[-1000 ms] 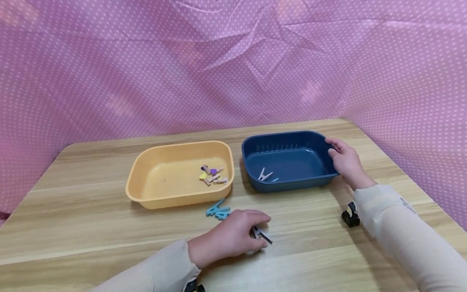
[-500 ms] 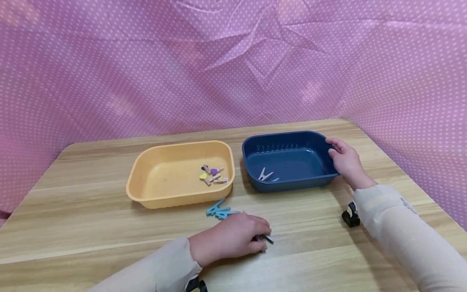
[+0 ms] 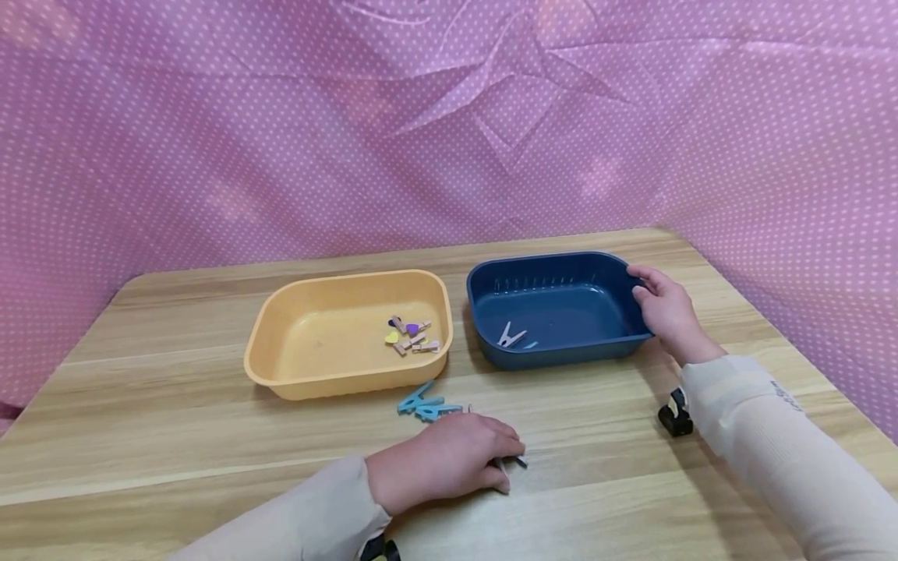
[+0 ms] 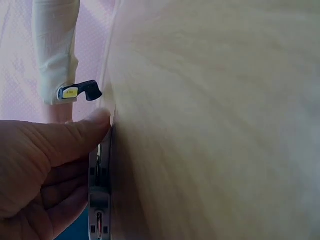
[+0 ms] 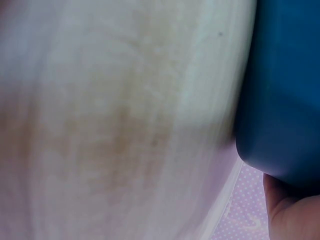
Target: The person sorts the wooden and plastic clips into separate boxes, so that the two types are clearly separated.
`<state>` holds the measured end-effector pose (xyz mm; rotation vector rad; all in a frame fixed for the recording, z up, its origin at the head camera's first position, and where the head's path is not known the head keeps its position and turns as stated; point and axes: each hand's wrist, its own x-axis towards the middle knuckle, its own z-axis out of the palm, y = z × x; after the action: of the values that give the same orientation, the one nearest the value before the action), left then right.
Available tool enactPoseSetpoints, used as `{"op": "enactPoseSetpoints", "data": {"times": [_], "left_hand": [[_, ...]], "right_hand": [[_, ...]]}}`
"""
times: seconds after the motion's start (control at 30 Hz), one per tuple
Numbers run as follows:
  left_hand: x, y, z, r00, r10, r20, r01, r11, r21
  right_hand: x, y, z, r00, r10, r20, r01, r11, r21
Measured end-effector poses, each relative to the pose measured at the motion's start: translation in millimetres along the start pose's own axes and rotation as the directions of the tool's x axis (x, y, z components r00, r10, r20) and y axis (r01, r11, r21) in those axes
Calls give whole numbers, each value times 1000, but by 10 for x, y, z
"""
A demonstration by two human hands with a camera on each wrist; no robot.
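My left hand (image 3: 445, 460) lies low over the table, thumb and fingers around a grey clothespin (image 3: 520, 462). Most of that clothespin is hidden by the fingers. In the left wrist view the thumb is at the top end of the grey clothespins (image 4: 99, 200), with curled fingers behind them. Two light-blue clothespins (image 3: 419, 402) lie just beyond this hand. At the right, my right hand (image 3: 668, 313) grips the end of a dark blue basin (image 3: 561, 356), thumb over the rim. A pale clothespin (image 3: 511, 336) and a small light-blue piece are inside the basin.
Left of the blue basin stands a yellow basin (image 3: 309, 388), holding several small wooden clothespins (image 3: 414, 340) with coloured hearts at its right end. Both stand on a wooden table (image 3: 175, 436). Pink dotted cloth (image 3: 351, 156) hangs behind and at the sides.
My left thumb and fingers have drawn in around the grey clothespin, covering more of it. The light-blue clothespins show more. My right hand keeps its hold on the blue basin.
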<state>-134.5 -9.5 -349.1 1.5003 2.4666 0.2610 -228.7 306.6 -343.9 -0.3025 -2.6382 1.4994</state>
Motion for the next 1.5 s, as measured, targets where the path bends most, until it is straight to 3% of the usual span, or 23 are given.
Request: {"op": "enactPoseSetpoints", "data": {"times": [0.2, 0.43, 0.6, 0.73, 0.83, 0.97, 1.2, 1.5], "left_hand": [[41, 29, 17, 999, -33, -3, 33, 999, -15], [60, 0, 48, 997, -46, -62, 37, 988, -150], [39, -24, 61, 992, -28, -124, 1, 976, -216], [26, -22, 51, 986, -41, -163, -11, 953, -304], [24, -19, 37, 982, -97, -165, 17, 903, -428], [24, -18, 35, 969, -181, -166, 49, 804, -592], [25, -7, 34, 949, -264, -170, 68, 701, -710], [26, -2, 1, 872, -451, -190, 70, 500, -863]], "right_hand": [[-8, -5, -2, 1000, 2, 1, -2, 1000, -5], [-15, -7, -9, 1000, 5, 5, -5, 1000, -4], [-16, 0, -4, 1000, 3, 3, -3, 1000, 3], [-18, 0, -4, 1000, -5, -1, 5, 1000, -1], [-19, -2, -5, 1000, -8, -2, 8, 1000, -3], [-16, -3, -2, 1000, -8, 1, 8, 1000, -4], [18, 9, -4, 1000, -21, -2, 21, 1000, -22], [22, 19, -1, 1000, -23, -1, 22, 999, -27]]}}
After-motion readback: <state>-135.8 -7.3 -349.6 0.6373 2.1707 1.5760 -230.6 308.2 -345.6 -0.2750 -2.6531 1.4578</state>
